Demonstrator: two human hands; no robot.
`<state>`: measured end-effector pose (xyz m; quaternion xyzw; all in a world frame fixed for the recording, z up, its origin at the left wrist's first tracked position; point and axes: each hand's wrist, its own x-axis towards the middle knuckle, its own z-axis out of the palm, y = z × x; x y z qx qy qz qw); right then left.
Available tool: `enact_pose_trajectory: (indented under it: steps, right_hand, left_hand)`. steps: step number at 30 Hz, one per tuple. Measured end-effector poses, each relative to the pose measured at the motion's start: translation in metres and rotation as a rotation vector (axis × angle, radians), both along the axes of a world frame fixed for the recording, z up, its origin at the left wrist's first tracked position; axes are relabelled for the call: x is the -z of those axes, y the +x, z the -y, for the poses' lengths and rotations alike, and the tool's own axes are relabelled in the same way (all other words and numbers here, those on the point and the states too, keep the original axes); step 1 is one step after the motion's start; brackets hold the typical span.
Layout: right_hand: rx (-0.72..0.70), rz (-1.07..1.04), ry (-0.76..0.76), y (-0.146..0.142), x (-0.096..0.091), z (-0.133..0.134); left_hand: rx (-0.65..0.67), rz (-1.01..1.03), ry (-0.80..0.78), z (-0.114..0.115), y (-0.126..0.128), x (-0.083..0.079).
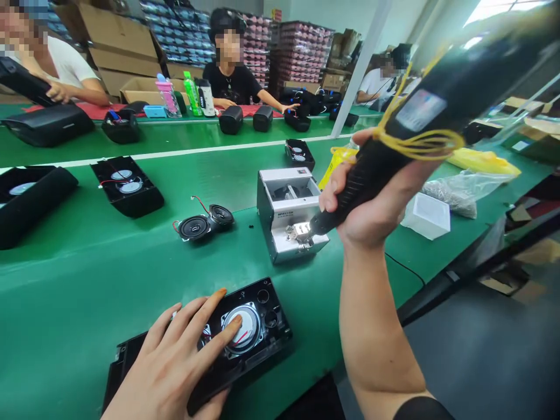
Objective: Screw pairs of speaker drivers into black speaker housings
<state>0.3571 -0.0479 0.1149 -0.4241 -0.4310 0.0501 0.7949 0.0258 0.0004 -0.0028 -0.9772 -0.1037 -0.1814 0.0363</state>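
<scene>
My left hand [175, 361] lies flat with fingers spread on a black speaker housing [266, 326] at the near edge of the green bench, fingertips touching the round silver speaker driver [247, 328] fitted in it. My right hand [371, 204] is wrapped round a black electric screwdriver [420, 116] with yellow cord wound about its body. The screwdriver tip rests at the outlet of a grey screw feeder box [284, 213]. A loose pair of small speaker drivers [203, 223] with red wires lies left of the feeder.
Other black housings [129, 186] lie on the green belt [87, 262] to the left and beyond. A white box [427, 214] and plastic bags [459, 189] sit right. Other people work across the table, by bottles [192, 93] and finished speakers [231, 119].
</scene>
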Motion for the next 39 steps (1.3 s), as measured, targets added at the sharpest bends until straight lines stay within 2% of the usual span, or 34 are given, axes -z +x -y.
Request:
enact_pose_trajectory:
  steps: [4,9,12,14,19,24,27,29,33,36,39]
  right_hand:
    - [0.058,-0.032,0.093,-0.006,0.01,-0.01]
    - [-0.046,-0.018,0.115,0.003,0.015,-0.01]
    - [-0.098,0.018,0.156,0.011,0.019,-0.007]
    - [-0.121,0.011,0.119,0.01,0.019,-0.002]
    - [-0.169,-0.054,0.08,-0.017,0.002,0.015]
    - [-0.351,-0.195,-0.015,-0.056,-0.025,0.018]
    - [-0.491,-0.246,-0.074,-0.079,-0.03,0.009]
    - [-0.588,-0.264,-0.079,-0.092,-0.024,0.001]
    - [-0.719,-0.269,-0.033,-0.114,0.003,-0.018]
    - [-0.763,-0.251,-0.019,-0.125,0.022,-0.028]
    - [-0.798,-0.248,-0.073,-0.131,0.032,-0.033]
  left_hand:
    - [-0.012,-0.008,0.024,0.002,0.002,-0.005]
    - [-0.01,-0.021,0.071,0.005,0.003,-0.014]
    - [-0.025,-0.019,0.066,0.007,-0.004,-0.011]
    - [-0.025,-0.019,0.056,0.008,-0.012,-0.008]
    - [-0.083,-0.101,-0.015,0.015,-0.021,-0.013]
    - [-0.156,-0.065,-0.199,0.023,-0.017,-0.019]
    - [-0.172,-0.067,-0.31,0.025,-0.018,-0.017]
    - [-0.152,-0.11,-0.355,0.025,-0.018,-0.018]
    - [-0.135,-0.173,-0.406,0.023,-0.016,-0.026]
    - [-0.132,-0.209,-0.427,0.022,-0.014,-0.032]
    - [-0.136,-0.223,-0.436,0.021,-0.013,-0.036]
